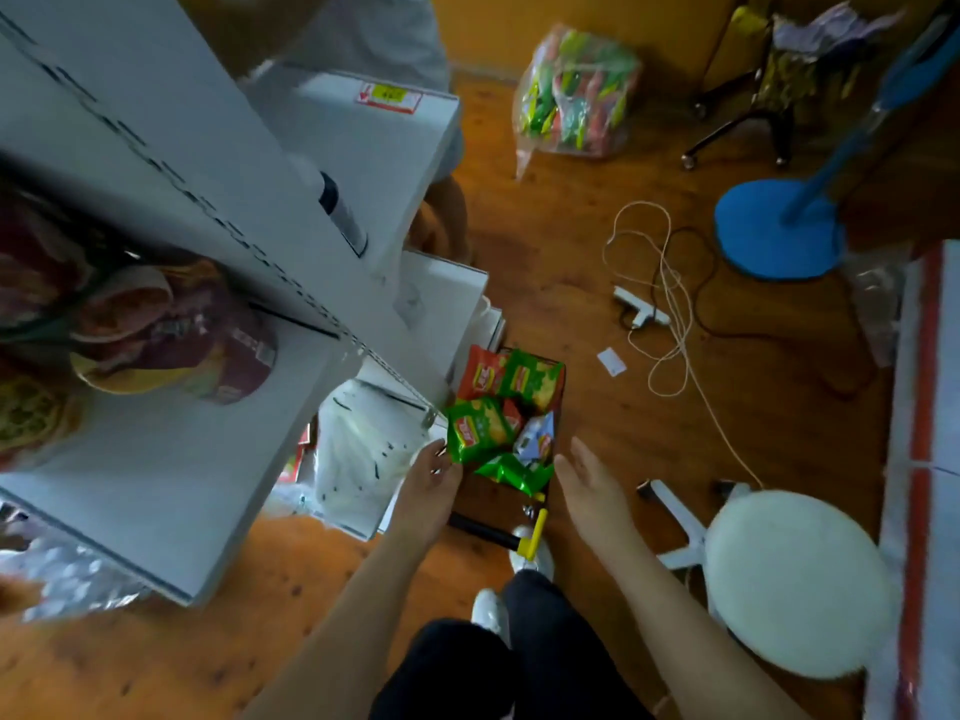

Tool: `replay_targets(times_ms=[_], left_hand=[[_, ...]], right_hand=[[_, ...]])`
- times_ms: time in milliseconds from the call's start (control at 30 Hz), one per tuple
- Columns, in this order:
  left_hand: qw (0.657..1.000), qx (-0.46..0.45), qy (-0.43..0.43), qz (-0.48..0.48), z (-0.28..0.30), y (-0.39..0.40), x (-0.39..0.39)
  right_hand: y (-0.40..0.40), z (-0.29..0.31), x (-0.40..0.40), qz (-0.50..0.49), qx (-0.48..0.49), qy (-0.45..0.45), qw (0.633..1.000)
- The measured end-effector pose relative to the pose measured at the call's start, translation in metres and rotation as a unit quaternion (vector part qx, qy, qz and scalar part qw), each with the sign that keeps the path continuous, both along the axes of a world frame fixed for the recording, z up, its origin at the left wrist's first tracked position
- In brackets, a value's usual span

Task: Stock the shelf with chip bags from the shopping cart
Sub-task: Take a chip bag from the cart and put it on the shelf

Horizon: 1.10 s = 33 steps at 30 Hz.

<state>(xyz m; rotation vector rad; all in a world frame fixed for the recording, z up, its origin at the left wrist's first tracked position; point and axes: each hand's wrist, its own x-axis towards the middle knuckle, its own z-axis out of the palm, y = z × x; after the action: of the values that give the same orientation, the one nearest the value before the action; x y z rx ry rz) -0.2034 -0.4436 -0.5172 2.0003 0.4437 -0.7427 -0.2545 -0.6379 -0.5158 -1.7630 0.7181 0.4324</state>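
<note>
Clearly much remains: the shopping cart (550, 402) holds several chip bags. Left hand (428, 491) fingers pinch a green chip bag (475, 431) at the cart's near-left corner; right hand (589, 485) fingers spread, empty.

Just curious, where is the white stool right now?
The white stool stands on the wooden floor at lower right of the head view, right of the right hand and the cart.
</note>
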Motion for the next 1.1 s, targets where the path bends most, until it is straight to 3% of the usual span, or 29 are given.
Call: replay_targets(times_ms=[167, 267, 433, 567, 667, 800, 1000, 1100], left_hand=[[0.997, 0.059, 0.045, 0.013, -0.069, 0.003, 0.033], [0.991, 0.115, 0.057, -0.026, -0.119, 0.007, 0.051], [0.982, 0.161, 0.037, -0.089, -0.201, 0.007, 0.072], [0.989, 0.139, 0.01, -0.052, -0.255, 0.003, 0.078], [0.988, 0.147, 0.017, -0.04, -0.278, 0.002, 0.078], [0.992, 0.121, 0.033, -0.013, -0.286, 0.004, 0.077], [0.998, 0.062, 0.015, 0.025, -0.261, 0.018, 0.087], [0.998, 0.046, -0.014, 0.04, -0.244, 0.028, 0.097]], right_hand=[[0.002, -0.071, 0.023, 0.11, -0.057, 0.05, 0.991], [0.014, -0.125, 0.031, 0.173, -0.092, 0.055, 0.979], [0.037, -0.214, 0.042, 0.294, -0.203, 0.024, 0.934], [0.051, -0.27, 0.039, 0.363, -0.265, 0.022, 0.893], [0.057, -0.291, 0.034, 0.35, -0.292, 0.026, 0.89], [0.053, -0.292, 0.041, 0.263, -0.276, -0.008, 0.924], [0.033, -0.24, 0.066, 0.167, -0.163, 0.01, 0.972], [0.016, -0.217, 0.085, 0.127, -0.057, 0.032, 0.99]])
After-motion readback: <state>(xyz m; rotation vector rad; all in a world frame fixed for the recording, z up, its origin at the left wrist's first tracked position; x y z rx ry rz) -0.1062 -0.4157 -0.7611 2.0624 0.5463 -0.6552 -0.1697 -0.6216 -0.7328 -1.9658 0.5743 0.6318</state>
